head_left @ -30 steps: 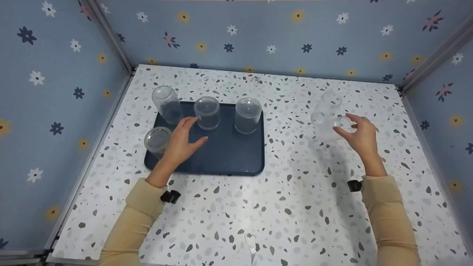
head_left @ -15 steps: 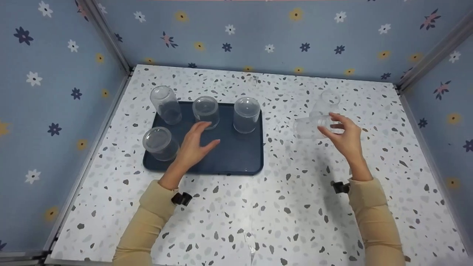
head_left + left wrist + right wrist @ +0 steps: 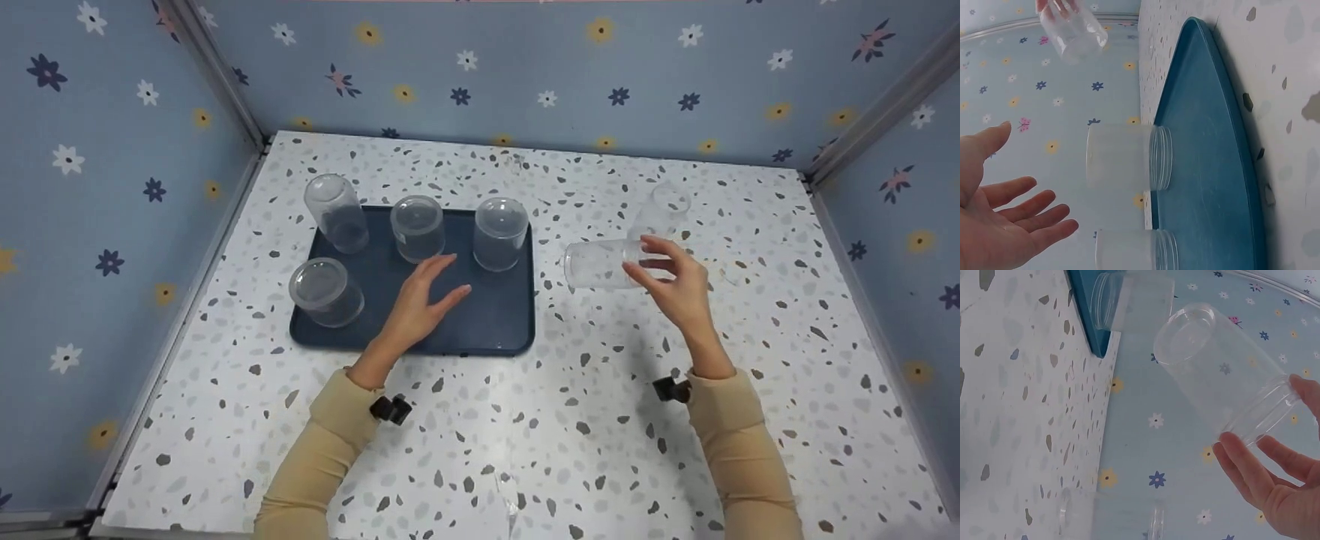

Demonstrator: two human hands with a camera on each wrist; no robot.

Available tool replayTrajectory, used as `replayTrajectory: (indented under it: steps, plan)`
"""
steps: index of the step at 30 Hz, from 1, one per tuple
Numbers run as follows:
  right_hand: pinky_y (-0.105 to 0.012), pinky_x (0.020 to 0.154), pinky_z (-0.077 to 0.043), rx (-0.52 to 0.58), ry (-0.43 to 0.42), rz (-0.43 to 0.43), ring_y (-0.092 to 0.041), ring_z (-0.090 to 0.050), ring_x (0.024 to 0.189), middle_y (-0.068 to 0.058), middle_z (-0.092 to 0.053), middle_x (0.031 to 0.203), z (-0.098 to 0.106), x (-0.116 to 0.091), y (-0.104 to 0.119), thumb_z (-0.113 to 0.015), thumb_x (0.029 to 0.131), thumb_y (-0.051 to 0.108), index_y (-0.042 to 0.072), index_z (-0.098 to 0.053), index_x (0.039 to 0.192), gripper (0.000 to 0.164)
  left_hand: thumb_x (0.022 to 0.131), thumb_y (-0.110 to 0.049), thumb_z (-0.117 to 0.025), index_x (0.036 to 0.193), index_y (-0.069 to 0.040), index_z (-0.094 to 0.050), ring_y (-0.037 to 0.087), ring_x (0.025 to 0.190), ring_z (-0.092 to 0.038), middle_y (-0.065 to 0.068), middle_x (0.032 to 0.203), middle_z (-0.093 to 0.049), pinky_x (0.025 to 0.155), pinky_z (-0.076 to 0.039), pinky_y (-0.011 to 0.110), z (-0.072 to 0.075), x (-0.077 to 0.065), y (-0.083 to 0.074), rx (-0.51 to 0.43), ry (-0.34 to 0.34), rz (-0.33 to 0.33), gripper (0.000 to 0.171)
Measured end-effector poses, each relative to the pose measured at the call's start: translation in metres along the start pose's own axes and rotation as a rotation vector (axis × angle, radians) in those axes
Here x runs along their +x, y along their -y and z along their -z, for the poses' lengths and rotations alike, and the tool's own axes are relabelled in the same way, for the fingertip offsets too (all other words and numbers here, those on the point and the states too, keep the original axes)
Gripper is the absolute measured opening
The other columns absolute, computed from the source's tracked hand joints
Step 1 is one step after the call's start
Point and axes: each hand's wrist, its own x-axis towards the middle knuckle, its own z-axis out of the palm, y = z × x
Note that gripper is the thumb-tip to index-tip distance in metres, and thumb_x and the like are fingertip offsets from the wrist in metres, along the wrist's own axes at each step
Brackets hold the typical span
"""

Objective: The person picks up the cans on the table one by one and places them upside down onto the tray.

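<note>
My right hand [image 3: 679, 289] grips a clear plastic jar [image 3: 600, 265] by its threaded mouth, fingers and thumb on opposite sides of the rim. Held in the air right of the tray, the jar lies on its side, base toward the left. In the right wrist view its round base [image 3: 1185, 334] tips up and left. My left hand [image 3: 416, 304] hovers over the dark blue tray [image 3: 480, 322], fingers spread and holding nothing. Several similar jars stand mouth down on the tray, among them a back-right jar [image 3: 500, 236], a back-middle jar [image 3: 418, 229] and a front-left jar [image 3: 328, 292].
A taller clear jar [image 3: 337, 214] stands at the tray's back-left corner. Behind my right hand, another clear jar [image 3: 664, 206] stands mouth up on the speckled table [image 3: 585, 442]. Flower-patterned panels [image 3: 510, 67] enclose the back and sides.
My right hand has carried the jar leftward toward the tray, and the jar has turned onto its side. My left hand has shifted right across the tray, away from the front-left jar.
</note>
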Motion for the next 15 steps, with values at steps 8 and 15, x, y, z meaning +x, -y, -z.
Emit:
replayTrajectory:
  steps: [8, 15]
  plan:
    - [-0.028, 0.075, -0.048, 0.113, 0.02, 0.006, -0.036, -0.058, 0.086, -0.023, -0.057, 0.103, -0.012, -0.003, 0.003, -0.065, 0.078, -0.002, -0.011, -0.055, 0.111, 0.036, 0.085, -0.029, -0.06, 0.131, -0.006, -0.043, 0.021, 0.121, -0.036, 0.01, 0.131, -0.041, 0.096, -0.032, 0.04, -0.017, 0.004, -0.003, -0.103, -0.005, -0.072, 0.054]
    - [-0.023, 0.073, -0.049, 0.273, 0.057, -0.014, -0.024, -0.058, 0.088, -0.029, -0.052, 0.107, -0.024, -0.006, 0.002, -0.061, 0.08, -0.005, -0.015, -0.052, 0.112, 0.035, 0.081, -0.01, -0.064, 0.13, 0.005, -0.04, 0.03, 0.119, -0.037, 0.021, 0.129, -0.039, 0.092, -0.036, 0.042, -0.019, -0.001, -0.038, -0.187, -0.002, -0.119, 0.057]
